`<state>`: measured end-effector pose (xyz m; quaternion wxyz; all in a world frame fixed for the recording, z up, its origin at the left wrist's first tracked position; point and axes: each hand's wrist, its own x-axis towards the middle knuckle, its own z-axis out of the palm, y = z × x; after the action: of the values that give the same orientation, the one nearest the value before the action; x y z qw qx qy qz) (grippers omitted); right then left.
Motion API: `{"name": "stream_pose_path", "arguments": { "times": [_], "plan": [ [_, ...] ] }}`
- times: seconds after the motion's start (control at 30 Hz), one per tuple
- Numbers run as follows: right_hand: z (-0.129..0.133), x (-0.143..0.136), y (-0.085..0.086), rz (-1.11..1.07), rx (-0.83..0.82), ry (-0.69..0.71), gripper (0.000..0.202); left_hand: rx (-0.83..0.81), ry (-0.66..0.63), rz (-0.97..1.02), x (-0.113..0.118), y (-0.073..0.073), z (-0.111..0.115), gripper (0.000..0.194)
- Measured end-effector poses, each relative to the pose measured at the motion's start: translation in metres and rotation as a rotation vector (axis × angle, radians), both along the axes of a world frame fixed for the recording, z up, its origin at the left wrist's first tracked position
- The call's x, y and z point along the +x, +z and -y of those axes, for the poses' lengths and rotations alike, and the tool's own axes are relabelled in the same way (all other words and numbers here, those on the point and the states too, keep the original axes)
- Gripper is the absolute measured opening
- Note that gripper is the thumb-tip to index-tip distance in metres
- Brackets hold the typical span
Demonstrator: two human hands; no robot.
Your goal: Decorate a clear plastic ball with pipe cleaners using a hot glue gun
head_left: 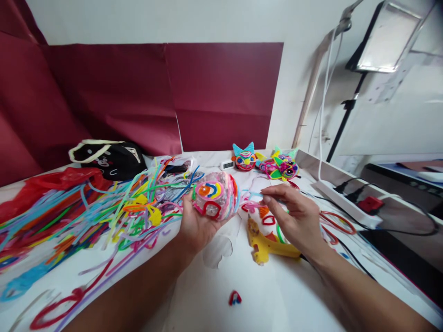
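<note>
We held the decorated ball (216, 196) in our left hand (199, 221); right hand (294, 210) pinched a light-blue strip (255, 194) beside it. Yellow glue gun (273, 248) lay on the worktop (211, 299) near our right hand, pipe cleaners (55, 198) heaped left, blue-eared ball (245, 160) at back.

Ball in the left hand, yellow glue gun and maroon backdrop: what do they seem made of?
Ball: fuzzy, matte strips, likely pipe cleaners, over a pale, glossy, possibly clear plastic base that shows in the gaps.
Glue gun: probably hard plastic, from its smooth, moulded body.
Backdrop: looks like paper or thin card, with low sheen and straight crease lines.
</note>
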<state>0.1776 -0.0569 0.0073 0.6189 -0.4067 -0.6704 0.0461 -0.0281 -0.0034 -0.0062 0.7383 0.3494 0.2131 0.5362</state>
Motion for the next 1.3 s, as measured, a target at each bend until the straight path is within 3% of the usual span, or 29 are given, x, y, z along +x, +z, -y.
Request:
{"name": "stream_pose_path", "arguments": {
  "times": [0.13, 0.23, 0.4, 0.57, 0.7, 0.9, 1.3],
  "plan": [
    [0.0, 0.0, 0.0, 0.014, -0.003, -0.009, 0.011, 0.064, 0.007, -0.064, 0.0, -0.001, -0.001, 0.061],
    [-0.001, 0.002, 0.001, 0.02, 0.028, -0.036, 0.011, 0.19, 0.13, -0.212, -0.001, -0.006, -0.001, 0.069],
    [0.001, 0.006, 0.005, 0.03, 0.091, -0.042, 0.015, 0.646, 0.275, -0.618, -0.005, -0.015, -0.001, 0.123],
    [0.005, 0.003, 0.008, 0.182, 0.143, -0.033, 0.02, 1.07, 0.491, -1.011, -0.004, -0.02, 0.003, 0.126],
    [0.006, 0.0, 0.008, 0.284, 0.196, 0.008, 0.026, 1.34, 0.597, -1.122, -0.003, -0.023, 0.006, 0.118],
    [0.006, -0.003, 0.008, 0.356, 0.234, 0.044, 0.025, 1.479, 0.624, -1.117, -0.004, -0.025, 0.006, 0.105],
    [0.004, -0.003, 0.002, 0.428, 0.24, 0.057, 0.023, 1.537, 0.585, -1.126, -0.002, -0.025, 0.008, 0.096]
  ]
}}
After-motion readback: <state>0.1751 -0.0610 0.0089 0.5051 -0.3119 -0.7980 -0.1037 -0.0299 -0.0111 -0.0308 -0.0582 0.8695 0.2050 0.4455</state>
